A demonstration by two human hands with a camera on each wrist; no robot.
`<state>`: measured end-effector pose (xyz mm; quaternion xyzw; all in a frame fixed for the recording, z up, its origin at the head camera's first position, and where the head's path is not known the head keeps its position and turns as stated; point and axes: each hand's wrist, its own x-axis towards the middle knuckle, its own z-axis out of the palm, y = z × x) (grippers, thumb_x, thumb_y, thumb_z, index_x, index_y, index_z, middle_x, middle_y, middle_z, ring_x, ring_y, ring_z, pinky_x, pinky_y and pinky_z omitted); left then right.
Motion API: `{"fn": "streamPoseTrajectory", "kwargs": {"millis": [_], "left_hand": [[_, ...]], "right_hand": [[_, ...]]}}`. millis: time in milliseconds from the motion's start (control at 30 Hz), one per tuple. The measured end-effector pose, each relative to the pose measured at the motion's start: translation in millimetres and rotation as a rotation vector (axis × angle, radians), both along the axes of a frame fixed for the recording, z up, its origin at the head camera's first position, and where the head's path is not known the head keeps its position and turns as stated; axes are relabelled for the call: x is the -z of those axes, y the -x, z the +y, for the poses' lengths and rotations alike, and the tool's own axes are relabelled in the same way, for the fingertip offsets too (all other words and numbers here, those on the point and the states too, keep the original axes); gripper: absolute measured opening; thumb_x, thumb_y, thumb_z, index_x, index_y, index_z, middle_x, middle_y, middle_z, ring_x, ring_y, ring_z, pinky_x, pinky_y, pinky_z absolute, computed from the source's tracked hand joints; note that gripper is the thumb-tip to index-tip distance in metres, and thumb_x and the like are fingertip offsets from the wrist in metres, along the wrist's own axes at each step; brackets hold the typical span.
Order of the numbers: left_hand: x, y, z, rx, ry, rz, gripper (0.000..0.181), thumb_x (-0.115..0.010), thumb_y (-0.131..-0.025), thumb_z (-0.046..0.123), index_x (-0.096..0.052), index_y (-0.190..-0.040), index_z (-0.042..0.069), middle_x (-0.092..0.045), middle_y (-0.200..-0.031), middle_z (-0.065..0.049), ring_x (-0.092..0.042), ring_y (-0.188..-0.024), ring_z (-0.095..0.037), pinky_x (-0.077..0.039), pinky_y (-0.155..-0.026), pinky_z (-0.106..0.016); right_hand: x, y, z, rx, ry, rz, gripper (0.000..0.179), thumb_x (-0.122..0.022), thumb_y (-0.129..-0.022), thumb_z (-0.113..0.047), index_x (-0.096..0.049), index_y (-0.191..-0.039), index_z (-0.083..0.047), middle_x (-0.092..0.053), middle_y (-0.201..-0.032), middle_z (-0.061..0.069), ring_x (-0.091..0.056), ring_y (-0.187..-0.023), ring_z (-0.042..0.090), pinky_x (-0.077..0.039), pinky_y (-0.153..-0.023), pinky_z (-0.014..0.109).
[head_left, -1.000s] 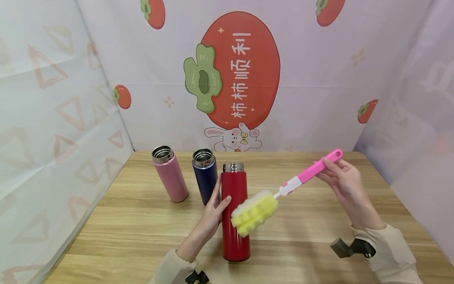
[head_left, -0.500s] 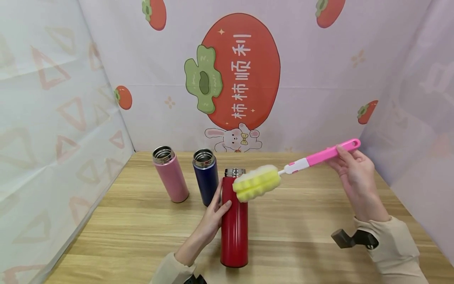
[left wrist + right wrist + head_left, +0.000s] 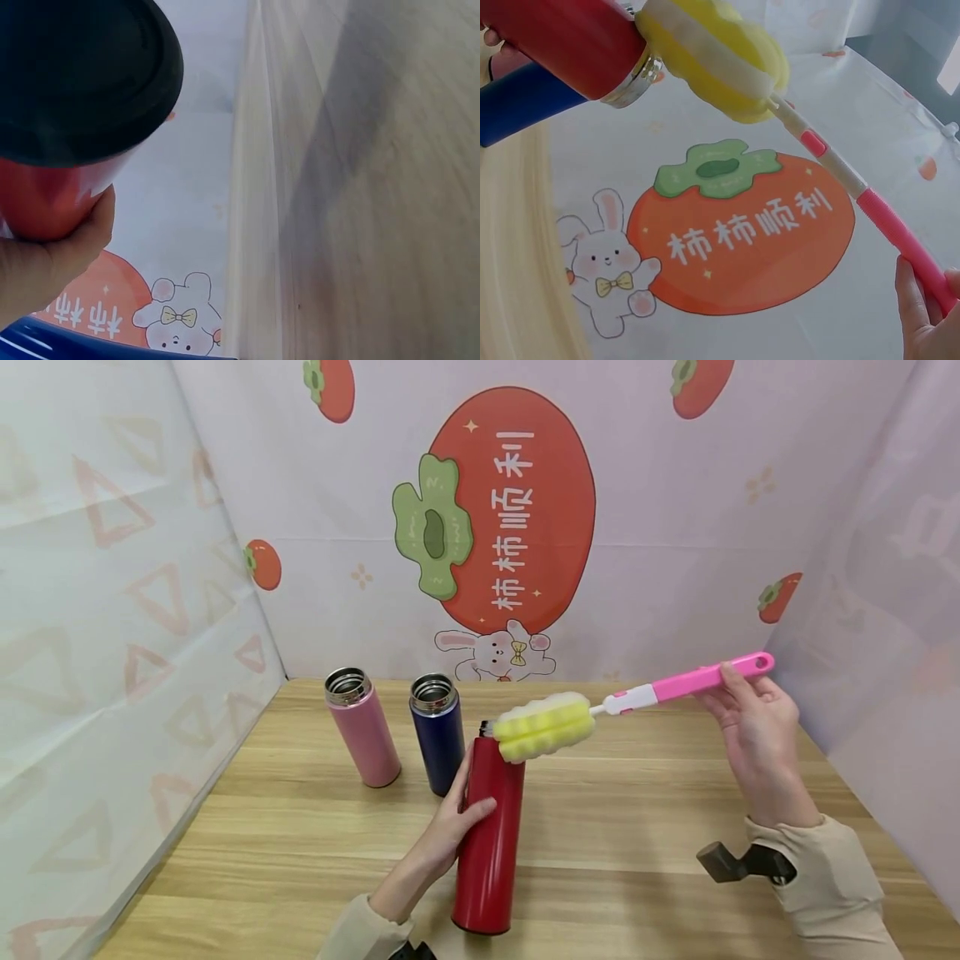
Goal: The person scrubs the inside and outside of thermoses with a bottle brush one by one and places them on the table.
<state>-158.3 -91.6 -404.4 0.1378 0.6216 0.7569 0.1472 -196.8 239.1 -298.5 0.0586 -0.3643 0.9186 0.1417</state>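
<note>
My left hand [image 3: 448,831] grips a red thermos bottle [image 3: 491,843] round its side, thumb across the front. Its top leans to the right, and the dark base [image 3: 82,82] shows from below in the left wrist view. Out to the right, my right hand [image 3: 763,739] pinches the pink handle [image 3: 686,683] of a bottle brush. The brush's yellow and white sponge head [image 3: 546,727] overlaps the bottle's steel neck in the head view, hiding most of it. In the right wrist view the sponge lies alongside the neck [image 3: 634,84], outside the mouth.
Behind the left hand a lidless blue thermos bottle [image 3: 437,735] stands upright on the wooden table [image 3: 637,860]. A lidless pink one [image 3: 365,735] stands to its left. Printed cloth walls [image 3: 660,593] enclose the table at the back and sides.
The right hand has risen and shifted right, bringing the brush head from the red bottle's middle up to its neck. That bottle has tilted, its base swinging left and nearer.
</note>
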Motion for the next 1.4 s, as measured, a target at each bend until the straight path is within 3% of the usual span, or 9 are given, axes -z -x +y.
{"fn": "streamPoseTrajectory", "kwargs": {"millis": [133, 300, 467, 633, 967, 1200, 1400], "left_hand": [[-0.2, -0.6, 1.9, -0.049, 0.046, 0.016, 0.086, -0.062, -0.081, 0.016, -0.003, -0.141, 0.033, -0.028, -0.136, -0.011, -0.043, -0.111, -0.023, -0.042, -0.084, -0.038], [0.5, -2.9, 1.8, -0.1, 0.088, 0.045, 0.079, -0.06, -0.082, 0.016, -0.01, -0.141, 0.034, -0.038, -0.127, -0.016, -0.049, -0.105, -0.023, -0.045, -0.08, -0.038], [0.5, -6.6, -0.4, -0.108, 0.118, 0.095, 0.073, -0.058, -0.085, 0.018, -0.014, -0.141, 0.035, -0.038, -0.132, -0.012, -0.046, -0.11, -0.026, -0.045, -0.082, -0.038], [1.0, -8.4, -1.7, -0.098, 0.101, 0.13, 0.063, -0.053, -0.088, 0.013, -0.022, -0.141, 0.026, -0.041, -0.132, -0.015, -0.043, -0.113, -0.027, -0.041, -0.086, -0.034], [-2.9, -8.3, 0.4, -0.045, 0.046, 0.112, 0.06, -0.045, -0.092, 0.013, -0.015, -0.142, 0.027, -0.035, -0.134, -0.017, -0.041, -0.116, -0.025, -0.039, -0.09, -0.034], [-5.0, -3.1, 1.9, -0.072, -0.029, 0.072, 0.06, -0.046, -0.092, 0.016, -0.014, -0.142, 0.03, -0.028, -0.137, -0.017, -0.042, -0.115, -0.022, -0.04, -0.09, -0.035], [-5.8, 1.0, 2.7, -0.1, -0.041, 0.073, 0.061, -0.046, -0.092, 0.018, -0.013, -0.142, 0.03, -0.021, -0.141, -0.015, -0.036, -0.119, -0.027, -0.037, -0.093, -0.038]], "right_hand": [[-0.5, 0.3, 0, 0.005, 0.026, -0.011, 0.018, -0.06, -0.08, 0.0, -0.054, -0.094, 0.008, -0.063, -0.083, 0.017, -0.065, -0.077, 0.024, -0.049, -0.073, 0.031], [-1.4, 0.1, 5, -0.013, 0.055, -0.037, 0.015, -0.059, -0.08, -0.001, -0.054, -0.093, 0.007, -0.063, -0.083, 0.016, -0.064, -0.078, 0.024, -0.05, -0.072, 0.032], [-1.7, 0.2, 10, -0.047, 0.069, -0.048, 0.014, -0.058, -0.081, 0.0, -0.054, -0.093, 0.006, -0.063, -0.084, 0.017, -0.064, -0.08, 0.024, -0.05, -0.073, 0.033], [-3.6, 0.2, 14, -0.081, 0.1, -0.034, 0.01, -0.055, -0.083, 0.002, -0.055, -0.092, 0.007, -0.064, -0.084, 0.02, -0.064, -0.082, 0.026, -0.049, -0.074, 0.034], [-1.1, -0.8, 13, -0.124, 0.033, -0.072, 0.014, -0.056, -0.083, 0.0, -0.056, -0.096, 0.005, -0.063, -0.088, 0.017, -0.063, -0.086, 0.024, -0.048, -0.076, 0.032], [6.7, -3.1, 7, -0.24, -0.036, -0.022, 0.012, -0.048, -0.087, 0.003, -0.056, -0.095, 0.006, -0.064, -0.088, 0.018, -0.063, -0.086, 0.025, -0.048, -0.076, 0.033], [14.0, -5.7, 2, -0.32, -0.127, -0.004, 0.016, -0.043, -0.09, 0.002, -0.059, -0.092, 0.005, -0.066, -0.086, 0.016, -0.064, -0.082, 0.024, -0.049, -0.074, 0.032]]}}
